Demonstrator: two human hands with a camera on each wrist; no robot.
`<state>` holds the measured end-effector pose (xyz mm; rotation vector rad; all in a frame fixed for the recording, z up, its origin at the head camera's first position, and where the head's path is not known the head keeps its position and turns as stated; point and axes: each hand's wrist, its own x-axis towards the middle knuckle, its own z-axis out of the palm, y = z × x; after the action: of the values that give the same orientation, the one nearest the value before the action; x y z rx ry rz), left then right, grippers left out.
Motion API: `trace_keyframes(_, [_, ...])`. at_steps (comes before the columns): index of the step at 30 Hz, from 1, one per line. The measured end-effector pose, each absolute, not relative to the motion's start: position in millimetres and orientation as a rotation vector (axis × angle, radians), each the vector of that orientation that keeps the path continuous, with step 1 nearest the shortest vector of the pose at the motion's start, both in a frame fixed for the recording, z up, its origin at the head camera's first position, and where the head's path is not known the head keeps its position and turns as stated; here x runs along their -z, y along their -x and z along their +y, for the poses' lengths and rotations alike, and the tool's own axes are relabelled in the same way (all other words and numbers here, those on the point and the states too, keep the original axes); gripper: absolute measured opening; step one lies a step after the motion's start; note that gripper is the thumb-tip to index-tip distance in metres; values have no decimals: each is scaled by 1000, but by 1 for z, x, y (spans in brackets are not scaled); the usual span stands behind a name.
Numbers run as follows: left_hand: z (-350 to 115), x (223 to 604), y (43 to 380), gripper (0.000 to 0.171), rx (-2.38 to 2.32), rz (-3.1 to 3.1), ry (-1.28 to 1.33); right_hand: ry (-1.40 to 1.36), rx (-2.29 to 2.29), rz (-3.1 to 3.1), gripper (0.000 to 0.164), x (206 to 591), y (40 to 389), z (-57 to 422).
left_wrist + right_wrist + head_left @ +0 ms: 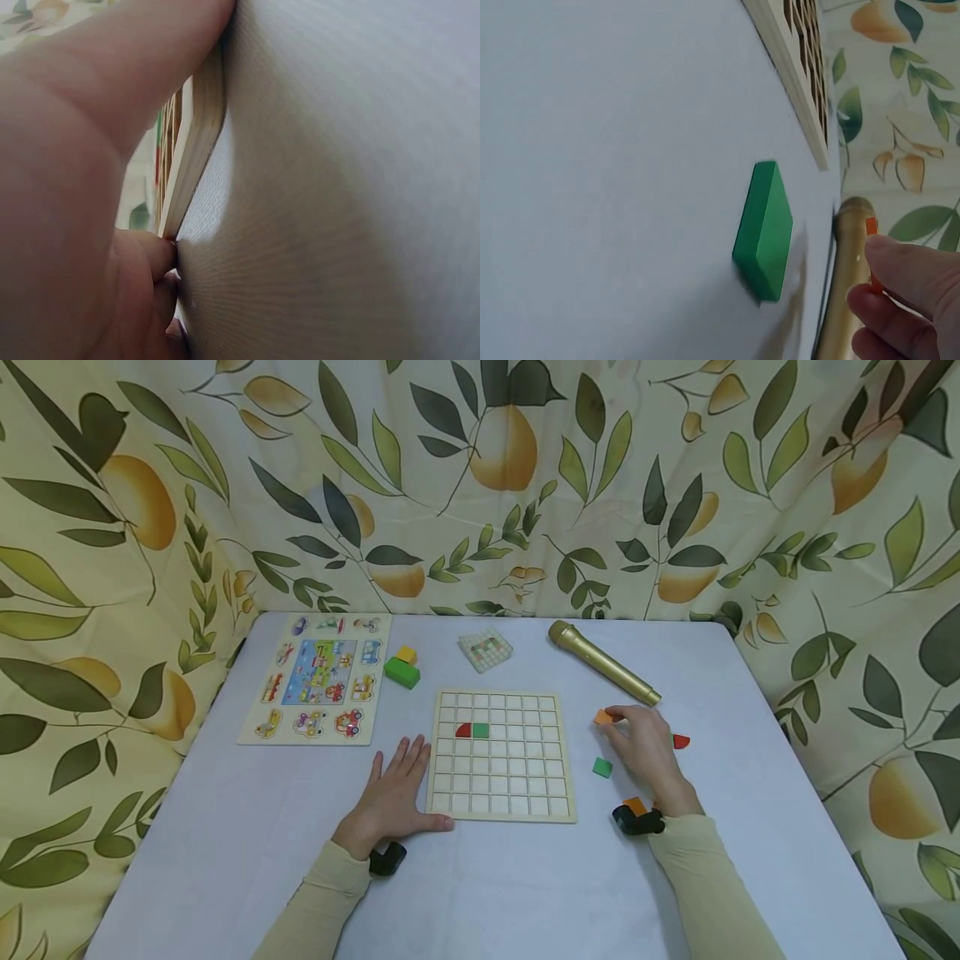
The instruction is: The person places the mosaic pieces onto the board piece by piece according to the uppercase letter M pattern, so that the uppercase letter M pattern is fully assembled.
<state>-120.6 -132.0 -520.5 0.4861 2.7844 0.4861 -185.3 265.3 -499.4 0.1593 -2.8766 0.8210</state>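
Observation:
A wooden grid board (567,760) lies in the middle of the table, with a red curved-edged tile (463,730) and a green square tile (481,731) side by side in its cells. My left hand (393,793) rests with spread fingers along the board's left edge, the thumb at its near left corner. To the right of the board, my right hand (647,747) pinches an orange tile (874,255) between thumb and fingers. A loose green tile (765,232) lies between that hand and the board. Partly hidden behind the right hand is another red tile (681,742).
An orange tile (634,806) lies beside the right wrist camera (637,821). Behind the right hand lies a gold microphone (603,662). A small patterned card (486,650) sits beyond the board. At the back left are a picture puzzle (255,718), a green block (402,672) and a yellow block (407,654).

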Motion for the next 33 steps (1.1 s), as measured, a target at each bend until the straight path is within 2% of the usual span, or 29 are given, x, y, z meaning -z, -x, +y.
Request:
trace_keyframes(17, [-132, 522, 122, 127, -462, 2785, -485, -170, -866, -2964, 33, 498, 192, 244])
trace_keyframes(33, [-132, 523, 121, 127, -484, 2786, -488, -300, -857, -2932, 33, 494, 197, 228])
